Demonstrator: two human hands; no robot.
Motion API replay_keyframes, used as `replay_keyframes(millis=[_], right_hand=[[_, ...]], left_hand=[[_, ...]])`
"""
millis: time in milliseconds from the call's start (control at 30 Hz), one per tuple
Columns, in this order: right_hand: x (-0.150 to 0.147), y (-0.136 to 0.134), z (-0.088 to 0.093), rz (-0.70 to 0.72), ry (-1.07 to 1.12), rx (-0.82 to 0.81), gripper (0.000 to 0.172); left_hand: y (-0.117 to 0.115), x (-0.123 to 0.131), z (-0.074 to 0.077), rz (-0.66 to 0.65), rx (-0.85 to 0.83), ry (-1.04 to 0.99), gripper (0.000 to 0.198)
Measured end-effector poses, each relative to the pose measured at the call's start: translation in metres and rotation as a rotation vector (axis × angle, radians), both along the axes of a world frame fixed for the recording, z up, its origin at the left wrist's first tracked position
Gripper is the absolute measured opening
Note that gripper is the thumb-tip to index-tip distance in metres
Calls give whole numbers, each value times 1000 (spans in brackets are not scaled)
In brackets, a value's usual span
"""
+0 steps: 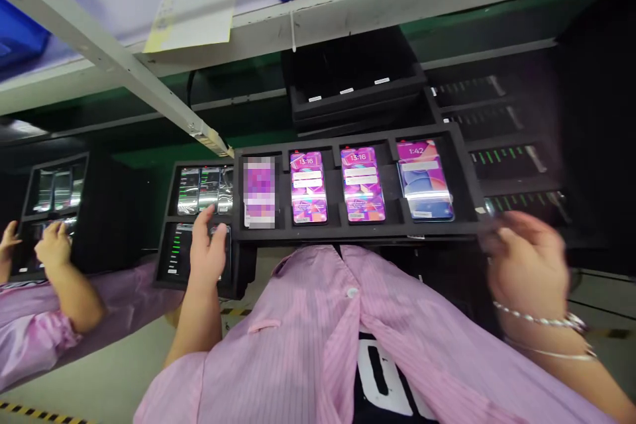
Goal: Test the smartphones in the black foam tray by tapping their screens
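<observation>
A black foam tray (462,165) straight ahead holds several phones with lit pink and purple screens, such as the phone (424,179) in its right slot. My left hand (207,253) lies with its fingers stretched over a phone (175,253) in a lower black tray (166,278) at the left, beside the big tray's left end. At the big tray's right edge, my right hand (527,262) is smeared by motion with its fingers curled. Whether it grips the edge I cannot make out. A bracelet (541,321) is on that wrist.
A co-worker in a pink sleeve (30,338) has a hand (52,245) on another tray of phones (54,192) at far left. Stacked black trays (352,89) stand behind, and racks of dark phones (511,159) at right. A white beam (109,53) runs overhead.
</observation>
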State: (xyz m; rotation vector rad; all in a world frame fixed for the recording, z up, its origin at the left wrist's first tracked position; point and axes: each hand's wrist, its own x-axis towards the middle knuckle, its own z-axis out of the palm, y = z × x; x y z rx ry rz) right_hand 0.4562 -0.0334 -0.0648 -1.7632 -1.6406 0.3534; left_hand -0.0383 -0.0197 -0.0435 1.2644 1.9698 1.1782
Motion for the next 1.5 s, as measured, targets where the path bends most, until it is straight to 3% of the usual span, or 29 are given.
replay_keyframes(millis=[33,67,100,167,233,267,367,533,700,767,867,1067,1167,1333,1500], right_hand=[[-2,-4,10,-117,37,104,56],[-6,-6,19,-135,27,165,55],[-13,-4,27,-79,-32,205,51],[-30,4,34,205,-201,101,41],[-47,12,33,376,-337,17,43],[-53,15,30,390,-382,17,46],[-64,16,19,393,-480,-19,53],[-64,34,6,345,-586,-61,50],[-69,73,5,215,-462,-52,66],[-73,76,7,182,-397,50,72],[-79,64,6,284,-368,190,71],[-90,46,-11,317,-442,370,61],[-91,48,-11,323,-448,356,59],[-93,50,-9,324,-449,341,56],[-95,50,-8,303,-440,318,56]], left_hand=[[-1,11,14,-133,75,243,45],[-1,25,26,-256,106,434,41],[0,42,36,-368,89,561,37],[3,77,47,-562,-24,727,41],[5,104,48,-639,-117,829,50],[5,111,47,-651,-149,860,55],[0,116,41,-645,-223,893,63],[3,96,34,-546,-204,842,69],[56,60,21,-293,-200,770,72],[77,47,16,-289,-249,744,69],[92,38,10,-321,-303,674,65],[92,38,6,-277,-258,575,62],[92,40,7,-255,-315,595,61],[88,38,6,-254,-228,517,79],[91,30,-2,-284,-192,515,81]])
